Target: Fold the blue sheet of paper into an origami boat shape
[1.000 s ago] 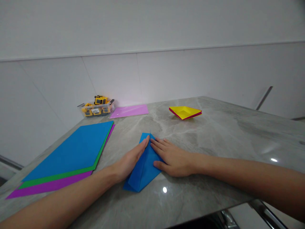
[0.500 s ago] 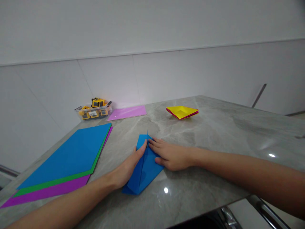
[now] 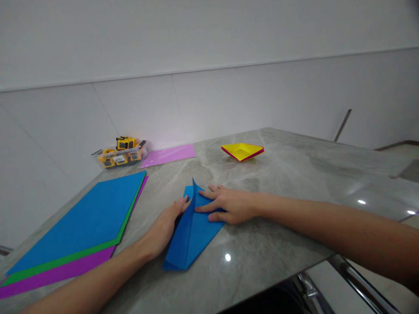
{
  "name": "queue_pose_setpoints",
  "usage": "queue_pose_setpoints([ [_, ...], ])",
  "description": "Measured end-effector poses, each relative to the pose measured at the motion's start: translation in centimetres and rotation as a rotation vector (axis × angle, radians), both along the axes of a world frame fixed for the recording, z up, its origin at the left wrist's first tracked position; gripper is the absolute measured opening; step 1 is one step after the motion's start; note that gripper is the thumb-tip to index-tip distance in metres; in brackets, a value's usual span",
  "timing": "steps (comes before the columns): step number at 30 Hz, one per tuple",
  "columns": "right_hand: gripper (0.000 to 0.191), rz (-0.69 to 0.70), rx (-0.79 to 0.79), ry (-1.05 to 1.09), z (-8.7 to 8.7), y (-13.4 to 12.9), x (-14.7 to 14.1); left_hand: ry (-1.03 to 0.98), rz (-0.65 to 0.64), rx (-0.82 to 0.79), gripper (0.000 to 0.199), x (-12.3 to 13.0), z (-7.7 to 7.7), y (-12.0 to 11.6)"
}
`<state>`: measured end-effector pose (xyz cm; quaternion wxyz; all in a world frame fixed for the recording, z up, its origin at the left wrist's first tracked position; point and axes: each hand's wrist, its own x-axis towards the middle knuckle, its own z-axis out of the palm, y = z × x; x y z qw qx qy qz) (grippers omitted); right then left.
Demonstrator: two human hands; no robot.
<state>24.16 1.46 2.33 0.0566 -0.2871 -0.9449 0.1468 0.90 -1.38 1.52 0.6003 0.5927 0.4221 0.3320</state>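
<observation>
A folded sheet of blue paper lies on the grey marbled table, with a long flap standing up along its middle. My right hand rests flat on the right part of the sheet, fingers spread. On the other side of the flap, my left hand lies at the sheet's left edge. Its thumb and a finger reach forward, touching the paper behind the flap. The raised flap hides part of those fingertips.
Left of my hands lies a stack of blue, green and purple sheets. Farther back are a clear plastic box of yellow toy vehicles, a pink sheet and a folded yellow and red paper piece. The table's front edge runs below.
My left thumb has gone from the front of the fold to its left side. The flap now stands higher and tilts open. The view has shifted slightly right.
</observation>
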Motion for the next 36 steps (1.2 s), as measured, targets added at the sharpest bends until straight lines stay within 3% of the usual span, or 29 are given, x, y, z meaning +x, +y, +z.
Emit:
queue_pose_setpoints([
  [5,0.039,0.086,0.100,-0.029,0.3,-0.8,0.0,0.127,0.049,0.142,0.021,-0.5,0.5,0.5],
  [11,0.042,0.076,0.066,-0.002,0.0,-1.0,-0.2,0.111,-0.262,0.102,0.021,-2.5,1.4,2.1],
  [14,0.044,0.077,0.016,0.016,0.1,-0.8,0.0,0.179,-0.358,0.182,0.023,-2.9,1.5,2.5],
  [18,0.044,0.076,-0.020,-0.001,0.3,-0.7,0.1,0.234,-0.350,0.311,0.023,-2.4,1.5,2.0],
  [24,0.045,0.101,0.067,-0.017,0.4,-1.0,-0.2,0.310,-0.365,0.450,0.024,-2.1,1.3,1.9],
  [36,0.040,0.144,0.171,0.047,0.6,-0.9,0.2,0.362,-0.318,0.466,0.026,-2.0,0.4,2.3],
])
